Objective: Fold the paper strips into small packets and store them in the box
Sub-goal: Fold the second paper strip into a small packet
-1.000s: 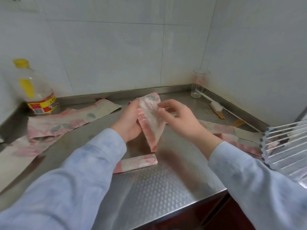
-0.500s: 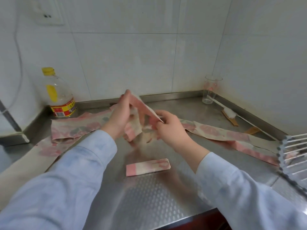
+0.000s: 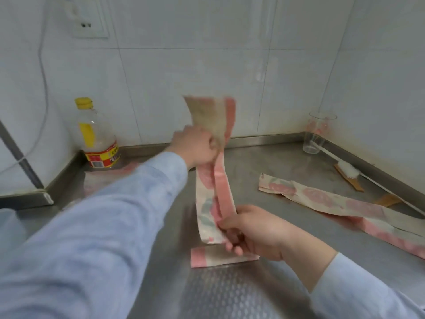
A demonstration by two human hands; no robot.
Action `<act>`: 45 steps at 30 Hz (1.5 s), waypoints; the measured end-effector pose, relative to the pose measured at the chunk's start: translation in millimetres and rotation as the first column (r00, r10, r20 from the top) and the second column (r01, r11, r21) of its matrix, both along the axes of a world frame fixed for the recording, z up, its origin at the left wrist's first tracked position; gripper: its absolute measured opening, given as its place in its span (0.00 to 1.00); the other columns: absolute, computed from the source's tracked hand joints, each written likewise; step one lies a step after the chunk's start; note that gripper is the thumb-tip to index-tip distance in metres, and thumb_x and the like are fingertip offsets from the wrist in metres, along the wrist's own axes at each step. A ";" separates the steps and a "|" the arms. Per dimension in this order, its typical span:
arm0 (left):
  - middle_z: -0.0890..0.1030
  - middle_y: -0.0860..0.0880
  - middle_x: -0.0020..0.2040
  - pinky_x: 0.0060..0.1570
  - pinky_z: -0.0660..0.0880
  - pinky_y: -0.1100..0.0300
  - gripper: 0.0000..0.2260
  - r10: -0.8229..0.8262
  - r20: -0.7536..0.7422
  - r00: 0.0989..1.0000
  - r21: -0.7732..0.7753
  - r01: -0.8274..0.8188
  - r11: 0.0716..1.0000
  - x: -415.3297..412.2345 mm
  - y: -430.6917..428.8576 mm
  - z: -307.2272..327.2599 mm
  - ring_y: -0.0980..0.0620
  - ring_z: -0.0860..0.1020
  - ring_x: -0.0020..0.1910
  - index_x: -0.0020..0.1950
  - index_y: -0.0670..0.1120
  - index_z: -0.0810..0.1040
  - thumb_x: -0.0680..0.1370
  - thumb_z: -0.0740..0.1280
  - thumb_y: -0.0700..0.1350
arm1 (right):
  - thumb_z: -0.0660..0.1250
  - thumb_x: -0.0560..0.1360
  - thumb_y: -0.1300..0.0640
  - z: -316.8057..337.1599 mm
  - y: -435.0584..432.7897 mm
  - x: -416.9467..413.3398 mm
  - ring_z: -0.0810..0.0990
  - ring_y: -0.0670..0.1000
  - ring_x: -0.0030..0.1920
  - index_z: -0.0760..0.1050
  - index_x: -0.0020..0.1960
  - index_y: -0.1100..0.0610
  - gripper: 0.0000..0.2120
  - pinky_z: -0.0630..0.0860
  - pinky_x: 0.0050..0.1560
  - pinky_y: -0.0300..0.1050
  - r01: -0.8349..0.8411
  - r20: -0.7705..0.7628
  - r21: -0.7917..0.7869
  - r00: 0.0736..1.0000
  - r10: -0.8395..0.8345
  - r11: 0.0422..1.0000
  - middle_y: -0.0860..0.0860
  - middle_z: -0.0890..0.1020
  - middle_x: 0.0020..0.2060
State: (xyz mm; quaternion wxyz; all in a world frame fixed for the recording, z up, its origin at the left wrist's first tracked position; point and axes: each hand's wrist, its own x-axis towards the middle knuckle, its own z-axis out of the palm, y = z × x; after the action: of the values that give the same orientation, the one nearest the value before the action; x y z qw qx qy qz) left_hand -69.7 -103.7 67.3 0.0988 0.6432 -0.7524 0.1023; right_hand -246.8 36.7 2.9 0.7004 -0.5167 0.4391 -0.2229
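Observation:
A long pink-flowered paper strip (image 3: 212, 194) is stretched upright above the steel counter (image 3: 264, 157). My left hand (image 3: 195, 147) grips it near its upper part, with the top end sticking up past the fingers. My right hand (image 3: 253, 231) pinches its lower end close to the counter. A folded packet (image 3: 207, 259) lies flat just below my right hand. More pink strips (image 3: 322, 199) lie across the counter to the right, and another (image 3: 103, 178) shows behind my left sleeve. No box is in view.
An oil bottle with a yellow cap (image 3: 96, 137) stands at the back left by the wall. A clear glass (image 3: 318, 134) sits in the back right corner, with a brush (image 3: 347, 173) beside it. A wall socket (image 3: 88, 21) and its cable hang at upper left.
My left hand has risen and pulled the strip out lengthwise, while my right hand has dropped toward the counter with the lower end. The view has tilted up toward the wall.

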 end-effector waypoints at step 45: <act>0.77 0.57 0.52 0.45 0.75 0.58 0.19 -0.514 -0.020 0.858 0.211 0.506 0.836 7.7 195.9 -74.2 0.54 0.77 0.50 0.58 0.57 0.77 0.74 0.58 0.64 | 0.68 0.74 0.47 -17.2 24.4 -51.1 0.76 0.49 0.46 0.80 0.48 0.53 0.10 0.73 0.50 0.43 -0.681 -0.716 -0.698 0.675 -0.180 0.223 0.49 0.81 0.44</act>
State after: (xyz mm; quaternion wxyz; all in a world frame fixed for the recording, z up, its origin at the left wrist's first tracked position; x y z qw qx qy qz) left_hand -62.0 92.2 -7.0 0.0403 0.4244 -0.9046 0.0046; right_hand -297.9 61.0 -14.3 0.0597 -0.9360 0.3310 -0.1039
